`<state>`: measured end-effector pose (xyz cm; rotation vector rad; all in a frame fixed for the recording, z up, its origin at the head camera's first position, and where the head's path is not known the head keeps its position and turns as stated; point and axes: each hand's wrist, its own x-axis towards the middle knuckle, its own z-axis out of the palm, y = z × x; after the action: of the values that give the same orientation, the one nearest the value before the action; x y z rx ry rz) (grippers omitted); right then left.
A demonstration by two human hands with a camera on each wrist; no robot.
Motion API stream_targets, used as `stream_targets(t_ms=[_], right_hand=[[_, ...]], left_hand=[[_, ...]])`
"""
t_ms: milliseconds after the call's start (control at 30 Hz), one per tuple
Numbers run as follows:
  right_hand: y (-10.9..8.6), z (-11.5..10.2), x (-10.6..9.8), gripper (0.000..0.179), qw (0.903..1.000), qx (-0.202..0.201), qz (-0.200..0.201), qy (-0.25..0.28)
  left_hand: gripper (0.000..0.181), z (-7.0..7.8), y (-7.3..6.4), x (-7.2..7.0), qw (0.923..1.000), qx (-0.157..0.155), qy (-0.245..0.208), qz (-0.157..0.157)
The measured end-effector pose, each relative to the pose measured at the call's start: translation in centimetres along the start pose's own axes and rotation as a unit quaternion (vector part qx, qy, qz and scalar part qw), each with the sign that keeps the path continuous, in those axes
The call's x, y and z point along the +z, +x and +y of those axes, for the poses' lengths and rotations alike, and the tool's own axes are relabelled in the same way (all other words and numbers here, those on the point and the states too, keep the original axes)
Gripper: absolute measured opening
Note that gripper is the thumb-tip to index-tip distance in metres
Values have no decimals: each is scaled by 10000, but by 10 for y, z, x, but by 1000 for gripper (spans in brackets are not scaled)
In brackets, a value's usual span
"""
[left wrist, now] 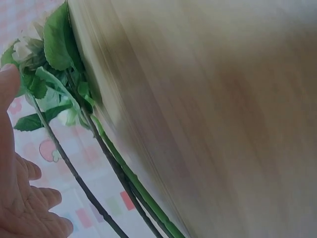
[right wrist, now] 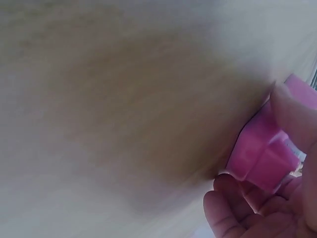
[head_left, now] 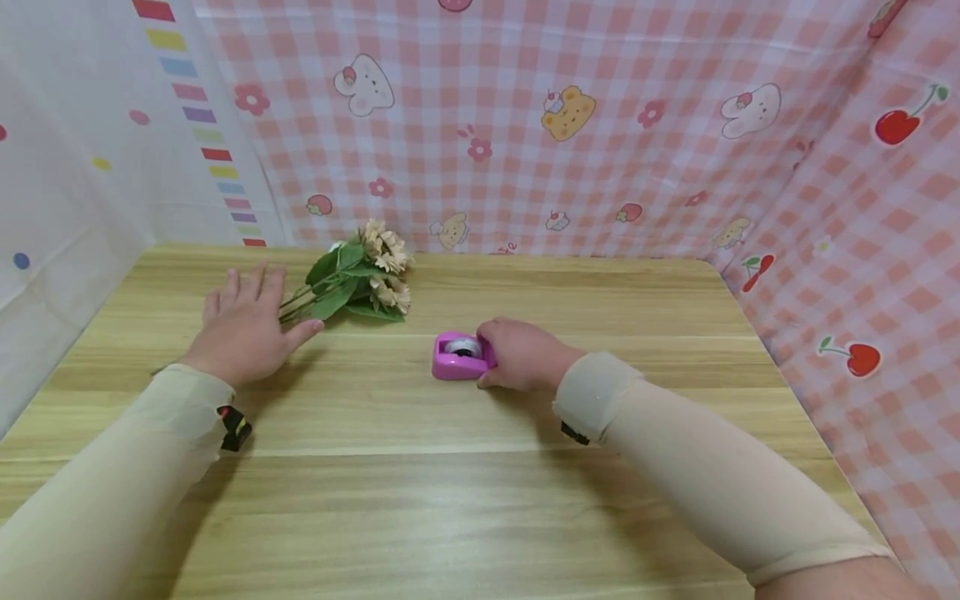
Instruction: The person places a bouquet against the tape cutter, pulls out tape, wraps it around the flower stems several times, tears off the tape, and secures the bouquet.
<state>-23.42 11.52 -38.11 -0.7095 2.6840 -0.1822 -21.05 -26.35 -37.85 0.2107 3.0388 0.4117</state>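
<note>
My right hand (head_left: pixel 525 354) grips the right end of a pink tape dispenser (head_left: pixel 450 367) on the wooden table, which carries a roll of tape (head_left: pixel 460 346). In the right wrist view the thumb lies along one side of the dispenser (right wrist: pixel 260 151) and the fingers curl at the other. At the left, my left hand (head_left: pixel 251 325) is spread with straight fingers over the stems of a bunch of artificial flowers (head_left: pixel 386 250). The cream blooms and green leaves (head_left: pixel 333 296) point right, away from the hand. Dark stems (left wrist: pixel 74 171) pass beside the palm in the left wrist view.
The wooden table (head_left: pixel 450 517) ends at the back against a pink checked cloth (head_left: pixel 487 183). Another checked cloth with cherries (head_left: pixel 885 275) borders the right side, and a white dotted cloth (head_left: pixel 67 192) the left. Each wrist wears a small dark device.
</note>
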Motion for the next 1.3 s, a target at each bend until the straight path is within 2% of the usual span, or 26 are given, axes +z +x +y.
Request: stream_targets(t_ms=[200,433,600,900,1167,1300], right_hand=[[-9,20,-3,94,9994,167,-2,295],[-28,50,-11,101,9995,90,110,269],[-39,70,-13,98,9995,93,248,174],[-56,103,-14,85,9971,387,650,-67],[-65,127,-16,83,9951,684,701,-118],[-67,138,-15,84,9941,879,624,-80]], left_hand=[[112,-14,-3,-1,9999,-111,85,-62],[112,-31,-10,-5,9993,-257,249,-109],[113,-45,-18,-5,9987,-383,225,-258],[113,-67,-28,-4,9956,-486,336,-727],[82,-79,-33,-5,9933,-303,528,-984],[77,-85,-34,-6,9920,-194,538,-1121]])
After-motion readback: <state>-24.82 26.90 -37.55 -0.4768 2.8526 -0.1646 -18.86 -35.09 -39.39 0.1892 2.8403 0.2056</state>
